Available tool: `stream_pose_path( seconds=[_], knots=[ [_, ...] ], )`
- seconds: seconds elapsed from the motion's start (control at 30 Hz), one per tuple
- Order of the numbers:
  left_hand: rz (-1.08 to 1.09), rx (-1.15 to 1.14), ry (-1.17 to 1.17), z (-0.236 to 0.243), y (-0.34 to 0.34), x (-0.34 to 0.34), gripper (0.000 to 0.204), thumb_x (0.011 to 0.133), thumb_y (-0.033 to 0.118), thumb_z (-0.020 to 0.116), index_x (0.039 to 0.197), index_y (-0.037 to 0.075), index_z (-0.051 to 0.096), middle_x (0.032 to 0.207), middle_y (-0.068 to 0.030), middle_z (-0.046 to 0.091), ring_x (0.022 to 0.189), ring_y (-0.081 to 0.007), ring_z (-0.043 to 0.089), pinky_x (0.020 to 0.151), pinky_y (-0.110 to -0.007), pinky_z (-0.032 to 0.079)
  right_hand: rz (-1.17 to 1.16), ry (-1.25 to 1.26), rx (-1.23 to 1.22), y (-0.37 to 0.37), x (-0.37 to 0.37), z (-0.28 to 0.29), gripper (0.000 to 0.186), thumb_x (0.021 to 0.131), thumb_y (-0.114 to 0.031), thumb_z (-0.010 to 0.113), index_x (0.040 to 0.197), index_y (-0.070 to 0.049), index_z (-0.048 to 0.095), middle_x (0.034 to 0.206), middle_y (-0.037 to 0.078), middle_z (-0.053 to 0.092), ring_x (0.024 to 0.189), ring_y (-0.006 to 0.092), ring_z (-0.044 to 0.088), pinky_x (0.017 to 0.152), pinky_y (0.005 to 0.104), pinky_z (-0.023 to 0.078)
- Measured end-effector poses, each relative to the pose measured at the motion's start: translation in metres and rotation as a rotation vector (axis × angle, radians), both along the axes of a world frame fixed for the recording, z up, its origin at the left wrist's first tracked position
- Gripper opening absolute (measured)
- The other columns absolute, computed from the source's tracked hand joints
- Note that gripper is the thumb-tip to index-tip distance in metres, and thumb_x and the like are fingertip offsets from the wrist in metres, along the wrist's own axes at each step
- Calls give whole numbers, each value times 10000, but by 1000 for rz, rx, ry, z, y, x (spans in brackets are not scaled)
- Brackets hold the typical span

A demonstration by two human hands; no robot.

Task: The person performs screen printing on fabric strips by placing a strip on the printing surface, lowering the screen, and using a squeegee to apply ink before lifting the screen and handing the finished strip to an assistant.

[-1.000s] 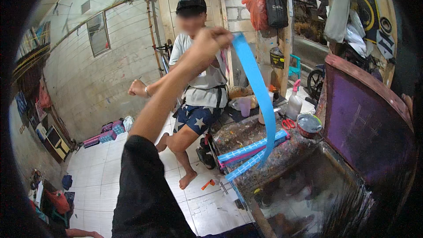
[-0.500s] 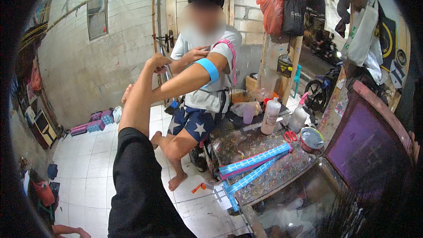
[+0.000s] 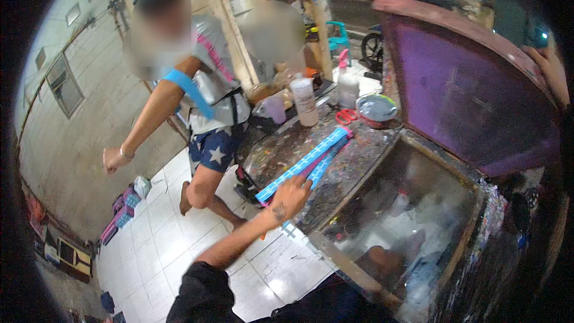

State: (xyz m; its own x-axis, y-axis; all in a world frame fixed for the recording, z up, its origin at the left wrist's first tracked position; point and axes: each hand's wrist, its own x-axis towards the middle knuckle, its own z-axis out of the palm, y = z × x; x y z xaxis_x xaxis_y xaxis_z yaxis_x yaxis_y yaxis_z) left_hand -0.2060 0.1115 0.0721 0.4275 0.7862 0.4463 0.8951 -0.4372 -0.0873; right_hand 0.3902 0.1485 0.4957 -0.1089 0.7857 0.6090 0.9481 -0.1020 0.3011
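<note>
My left hand (image 3: 291, 198), in a black sleeve, reaches onto the cluttered worktable. Its fingers are closed on the lower of the blue strips with white marks and pink edging (image 3: 326, 166); the fingertips are partly blurred. The other strip lies just beyond it, the two meeting at their far end. At the far right edge, my right hand (image 3: 547, 69) has its fingers bent over the rim of a raised wooden frame with purple mesh (image 3: 457, 87). Below that frame is a glass-topped panel (image 3: 412, 221) in a wooden border.
A person (image 3: 212, 98) stands across the table, arm stretched out, a blue band (image 3: 186, 91) over it. Red scissors (image 3: 346, 116), a bowl (image 3: 376, 109), a spray bottle (image 3: 347, 87), a plastic bottle (image 3: 305, 100) and a lilac cup (image 3: 275, 109) stand at the table's back.
My view has turned right. My left hand has come down from beside the other person's arm to the blue strips. My right hand now shows on the frame's rim.
</note>
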Motion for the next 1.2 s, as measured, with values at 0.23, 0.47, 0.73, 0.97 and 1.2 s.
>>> stream_pose_path(
  seconds=[0.23,0.47,0.73,0.97,1.2],
  knots=[
    [694,-47,-96,-98,-8,32,407,887,156,657,1240,-34,587,1083,-182,643,1014,-375,637,867,-519,536,50,-85,58,-13,-41,-28,342,1016,-242,527,1323,-204,671,992,222,623,974,376,626,859,428,496],
    [818,-373,-354,-83,13,22,437,816,233,720,1170,-12,649,1084,-223,693,1041,-418,675,920,-528,534,200,-150,62,-16,-32,-15,322,985,-244,542,1261,-229,706,943,238,633,898,413,652,781,465,517],
    [-148,-1086,-1083,79,-49,83,320,962,155,695,1234,13,605,943,-91,707,759,-161,671,680,-298,550,301,-271,108,-1,-17,-3,323,966,-203,550,1248,-228,706,921,248,650,841,441,662,771,505,544],
    [-456,-1346,-1089,168,-49,226,511,957,263,729,1390,69,540,939,-41,729,686,-73,648,587,-235,528,186,-101,-74,-63,-67,1,395,1033,-341,471,1167,-84,740,1081,296,714,1029,445,705,909,516,557],
    [-617,-1300,-1359,130,-79,304,513,993,77,671,1450,8,451,1027,-159,746,791,-245,750,722,-353,598,184,198,-28,-42,-61,-4,597,970,-481,493,1058,59,731,1153,347,678,1069,486,677,964,511,535]
  ],
)
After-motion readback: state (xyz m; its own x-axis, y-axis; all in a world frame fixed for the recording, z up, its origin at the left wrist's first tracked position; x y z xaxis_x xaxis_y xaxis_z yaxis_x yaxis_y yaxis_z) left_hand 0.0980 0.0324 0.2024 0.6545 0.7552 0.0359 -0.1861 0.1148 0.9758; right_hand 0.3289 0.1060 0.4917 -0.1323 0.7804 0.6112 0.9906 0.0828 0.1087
